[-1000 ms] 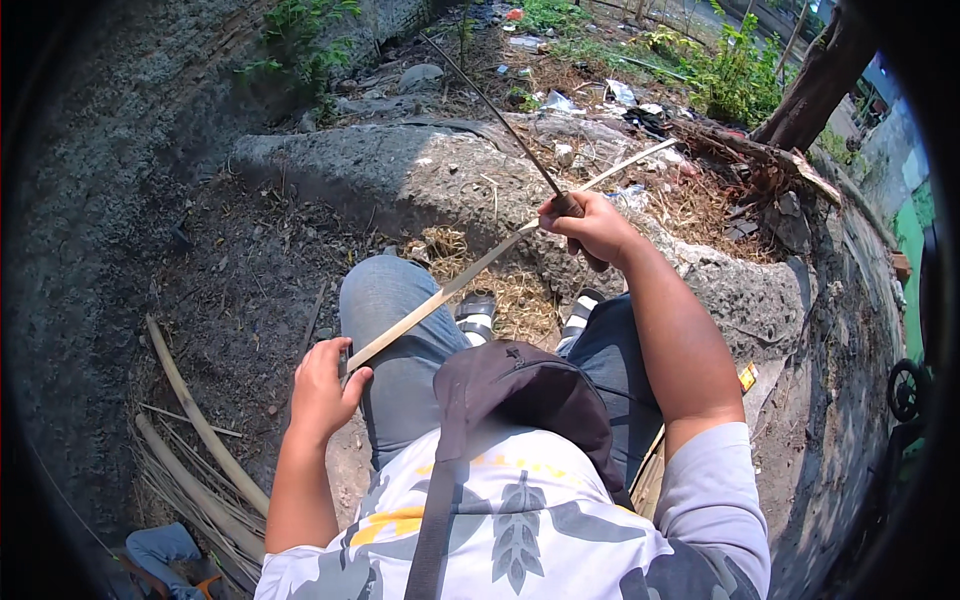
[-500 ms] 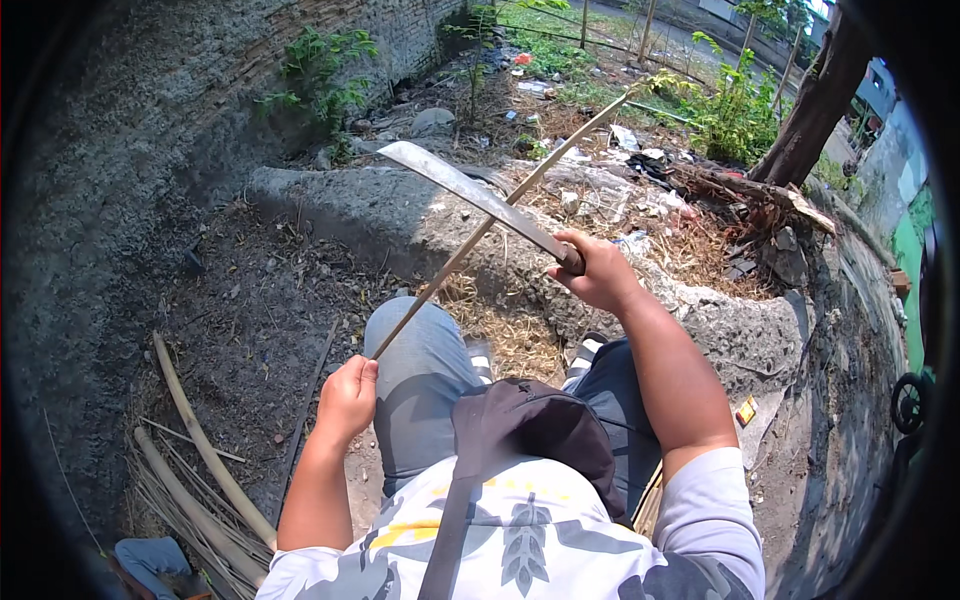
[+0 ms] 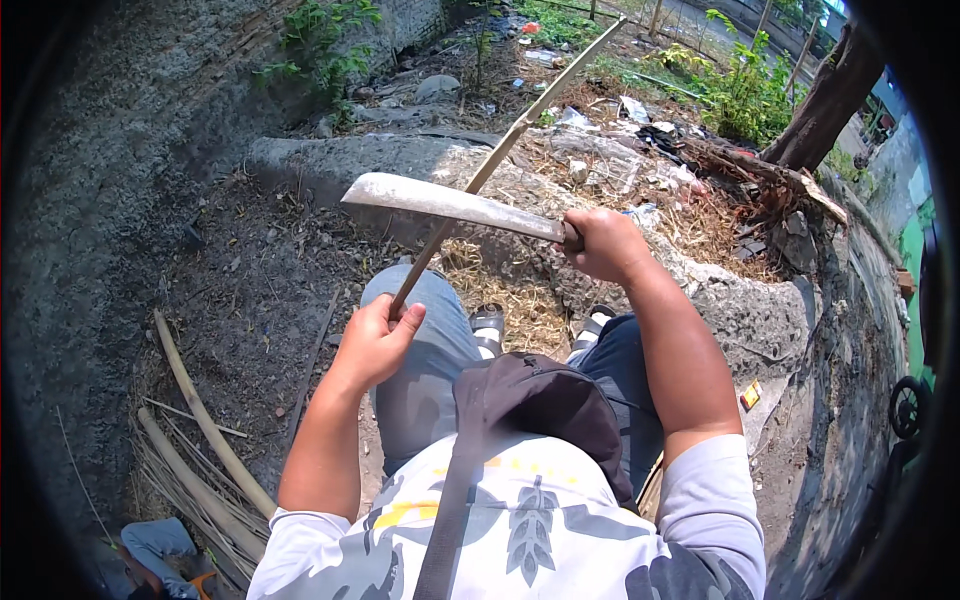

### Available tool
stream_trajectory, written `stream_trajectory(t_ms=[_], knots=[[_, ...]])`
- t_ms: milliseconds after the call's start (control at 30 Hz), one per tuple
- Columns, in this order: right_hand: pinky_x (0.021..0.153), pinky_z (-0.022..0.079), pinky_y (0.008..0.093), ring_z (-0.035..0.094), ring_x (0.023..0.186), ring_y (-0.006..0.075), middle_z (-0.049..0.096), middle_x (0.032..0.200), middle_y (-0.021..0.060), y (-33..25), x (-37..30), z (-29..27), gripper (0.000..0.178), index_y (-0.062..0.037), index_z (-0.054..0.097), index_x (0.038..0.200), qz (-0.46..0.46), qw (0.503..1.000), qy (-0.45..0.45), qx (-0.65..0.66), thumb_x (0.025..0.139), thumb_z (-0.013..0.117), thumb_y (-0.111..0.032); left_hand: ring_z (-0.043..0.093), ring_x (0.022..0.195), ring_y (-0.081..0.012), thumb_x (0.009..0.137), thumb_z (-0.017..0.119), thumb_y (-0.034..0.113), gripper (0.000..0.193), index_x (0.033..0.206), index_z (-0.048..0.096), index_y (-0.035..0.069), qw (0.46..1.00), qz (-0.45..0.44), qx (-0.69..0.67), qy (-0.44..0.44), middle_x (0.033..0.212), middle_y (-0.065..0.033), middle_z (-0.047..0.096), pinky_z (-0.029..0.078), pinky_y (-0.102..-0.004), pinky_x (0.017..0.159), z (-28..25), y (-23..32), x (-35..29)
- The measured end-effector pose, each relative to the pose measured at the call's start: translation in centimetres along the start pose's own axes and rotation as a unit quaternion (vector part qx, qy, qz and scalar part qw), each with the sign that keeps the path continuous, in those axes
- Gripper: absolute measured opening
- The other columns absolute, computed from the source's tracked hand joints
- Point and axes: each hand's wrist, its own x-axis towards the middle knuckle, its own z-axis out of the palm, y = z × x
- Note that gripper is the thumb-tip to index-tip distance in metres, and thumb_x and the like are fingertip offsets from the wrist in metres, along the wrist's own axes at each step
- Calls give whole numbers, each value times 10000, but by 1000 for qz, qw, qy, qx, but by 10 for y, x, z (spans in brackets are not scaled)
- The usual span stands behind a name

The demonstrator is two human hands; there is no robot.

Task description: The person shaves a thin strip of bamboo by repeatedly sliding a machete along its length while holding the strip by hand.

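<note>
My right hand (image 3: 606,245) is closed round the dark handle of a machete (image 3: 450,203), whose broad, worn blade points left. Gripped in my left hand (image 3: 378,340) is the lower end of a long, thin wooden stick (image 3: 510,135), which slants up and away to the right. The blade lies across the stick some way above my left hand. Whether its edge bites into the wood I cannot tell. Both hands are above my knees, in front of a black waist bag (image 3: 550,415).
A low concrete ledge (image 3: 330,170) crosses in front of me, with litter and dry straw beyond. Long curved stalks (image 3: 205,430) lie at my left. A tree trunk (image 3: 825,105) stands at the far right, a rough wall (image 3: 130,150) at the left. Another person's leg (image 3: 158,545) shows at lower left.
The machete blade has swung lower and turned more level, crossing the stick nearer my left hand. My left hand has risen slightly to the right, and the stick stands steeper.
</note>
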Motion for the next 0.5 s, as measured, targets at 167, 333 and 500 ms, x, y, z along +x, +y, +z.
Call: stream_trajectory(t_ms=[167, 333, 500], knots=[[715, 551, 511, 687, 798, 404, 687, 806, 155, -16, -7, 15, 188, -114, 633, 866, -71, 996, 7, 52, 772, 757, -220, 593, 634, -201, 955, 707, 522, 535, 907, 642, -6, 1000, -16, 19, 2, 700, -88, 631, 485, -359, 608, 8, 13, 6], [702, 556, 509, 695, 781, 388, 687, 765, 138, -24, -2, 6, 146, -111, 619, 835, -55, 998, 0, -24, 782, 723, -198, 608, 632, -257, 899, 762, 518, 559, 944, 637, -24, 998, 29, 48, 24, 713, -128, 631, 489, -387, 605, 23, 19, 3], [707, 555, 510, 691, 794, 400, 690, 780, 166, -2, -3, 3, 103, -119, 660, 849, -23, 999, -21, -20, 799, 694, -203, 601, 619, -242, 894, 771, 505, 547, 953, 641, -22, 998, 0, 56, -4, 702, -128, 621, 490, -396, 595, 23, 29, -3]])
